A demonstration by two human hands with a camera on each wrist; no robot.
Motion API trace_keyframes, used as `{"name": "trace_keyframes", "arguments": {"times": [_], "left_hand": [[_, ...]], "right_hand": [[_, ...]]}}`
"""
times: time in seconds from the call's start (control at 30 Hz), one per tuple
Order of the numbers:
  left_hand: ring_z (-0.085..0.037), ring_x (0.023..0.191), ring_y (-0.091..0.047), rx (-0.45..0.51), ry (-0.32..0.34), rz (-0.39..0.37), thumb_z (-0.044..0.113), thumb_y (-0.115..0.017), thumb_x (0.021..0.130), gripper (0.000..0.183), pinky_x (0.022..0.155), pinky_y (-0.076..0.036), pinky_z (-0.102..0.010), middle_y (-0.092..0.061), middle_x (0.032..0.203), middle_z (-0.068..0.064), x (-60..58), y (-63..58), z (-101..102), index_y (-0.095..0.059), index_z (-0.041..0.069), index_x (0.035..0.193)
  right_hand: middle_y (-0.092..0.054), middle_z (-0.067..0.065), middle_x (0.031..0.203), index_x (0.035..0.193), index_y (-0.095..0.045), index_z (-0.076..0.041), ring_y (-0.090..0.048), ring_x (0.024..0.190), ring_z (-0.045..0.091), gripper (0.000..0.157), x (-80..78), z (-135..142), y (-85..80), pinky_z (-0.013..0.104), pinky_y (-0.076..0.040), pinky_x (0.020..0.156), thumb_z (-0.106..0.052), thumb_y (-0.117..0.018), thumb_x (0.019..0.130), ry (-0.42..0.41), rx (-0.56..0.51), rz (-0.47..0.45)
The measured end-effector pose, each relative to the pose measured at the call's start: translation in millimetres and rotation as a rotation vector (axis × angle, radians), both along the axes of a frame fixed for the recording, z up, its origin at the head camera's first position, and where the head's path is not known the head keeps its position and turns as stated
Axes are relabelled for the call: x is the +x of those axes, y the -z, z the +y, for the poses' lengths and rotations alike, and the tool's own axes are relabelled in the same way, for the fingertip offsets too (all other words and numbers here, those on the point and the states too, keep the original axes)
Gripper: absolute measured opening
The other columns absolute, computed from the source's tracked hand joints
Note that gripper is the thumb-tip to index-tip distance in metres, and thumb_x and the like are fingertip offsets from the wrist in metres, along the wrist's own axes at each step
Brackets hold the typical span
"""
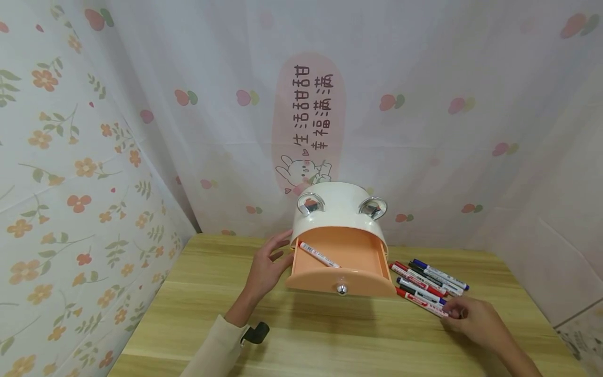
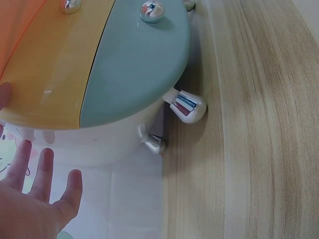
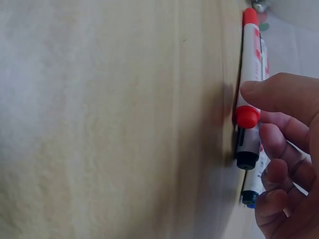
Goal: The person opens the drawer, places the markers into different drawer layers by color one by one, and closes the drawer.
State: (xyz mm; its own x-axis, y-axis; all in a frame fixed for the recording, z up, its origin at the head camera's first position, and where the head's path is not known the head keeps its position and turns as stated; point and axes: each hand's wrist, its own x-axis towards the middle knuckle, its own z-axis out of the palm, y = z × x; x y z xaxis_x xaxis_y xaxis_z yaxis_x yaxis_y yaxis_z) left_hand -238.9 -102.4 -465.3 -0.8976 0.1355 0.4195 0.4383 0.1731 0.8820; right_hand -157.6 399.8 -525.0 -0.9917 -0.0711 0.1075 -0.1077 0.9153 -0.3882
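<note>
A white rounded drawer box (image 1: pixel 336 207) stands at the back of the table, its orange drawer (image 1: pixel 314 283) pulled out. Inside lies a white marker with a red cap (image 1: pixel 320 255). My left hand (image 1: pixel 264 272) is at the box's left side with fingers extended; the left wrist view shows it beside the yellow (image 2: pixel 55 64) and teal (image 2: pixel 137 64) drawer fronts. On the right, my right hand (image 1: pixel 478 319) pinches the near end of a red-and-white marker (image 3: pixel 251 55) between thumb and index finger. That marker lies at the front of a group of markers.
Red, black and blue markers (image 1: pixel 440 275) lie in a loose group right of the box. Small silver feet (image 2: pixel 192 107) hold the box off the wooden table (image 1: pixel 311 340). A patterned curtain (image 1: pixel 424 157) hangs close behind, another (image 1: pixel 70 209) at the left.
</note>
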Motion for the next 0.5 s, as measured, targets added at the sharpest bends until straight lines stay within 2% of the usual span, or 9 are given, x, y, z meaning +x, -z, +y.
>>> {"name": "trace_keyframes", "arguments": {"times": [0.1, 0.33, 0.5], "left_hand": [[-0.038, 0.124, -0.053, -0.002, 0.000, 0.005, 0.028, -0.074, 0.089, 0.052, 0.098, -0.046, -0.057, -0.055, 0.137, 0.001, 0.2, 0.0, -0.1, -0.057, 0.028, 0.138], [-0.038, 0.124, -0.054, -0.006, -0.006, -0.003, 0.030, -0.074, 0.089, 0.052, 0.098, -0.046, -0.056, -0.055, 0.136, 0.004, -0.6, 0.7, -0.4, -0.057, 0.029, 0.138], [-0.037, 0.124, -0.054, -0.012, -0.013, -0.012, 0.030, -0.075, 0.089, 0.052, 0.098, -0.046, -0.056, -0.055, 0.136, 0.005, -0.1, 0.6, -0.8, -0.057, 0.031, 0.137]], "right_hand": [[-0.052, -0.008, 0.071, 0.083, -0.069, -0.021, -0.044, 0.063, 0.005, 0.025, 0.9, -1.0, 0.1, 0.023, -0.037, 0.055, -0.035, -0.087, 0.072, -0.005, -0.005, -0.003], [-0.053, -0.007, 0.072, 0.082, -0.068, -0.021, -0.046, 0.066, 0.009, 0.020, 2.3, -4.1, -1.7, 0.025, -0.037, 0.056, -0.031, -0.084, 0.076, -0.003, 0.020, -0.082], [-0.054, -0.006, 0.074, 0.081, -0.067, -0.021, -0.046, 0.067, 0.012, 0.019, 2.0, -5.5, -1.0, 0.026, -0.038, 0.057, -0.029, -0.083, 0.077, 0.000, 0.031, -0.086]]}}
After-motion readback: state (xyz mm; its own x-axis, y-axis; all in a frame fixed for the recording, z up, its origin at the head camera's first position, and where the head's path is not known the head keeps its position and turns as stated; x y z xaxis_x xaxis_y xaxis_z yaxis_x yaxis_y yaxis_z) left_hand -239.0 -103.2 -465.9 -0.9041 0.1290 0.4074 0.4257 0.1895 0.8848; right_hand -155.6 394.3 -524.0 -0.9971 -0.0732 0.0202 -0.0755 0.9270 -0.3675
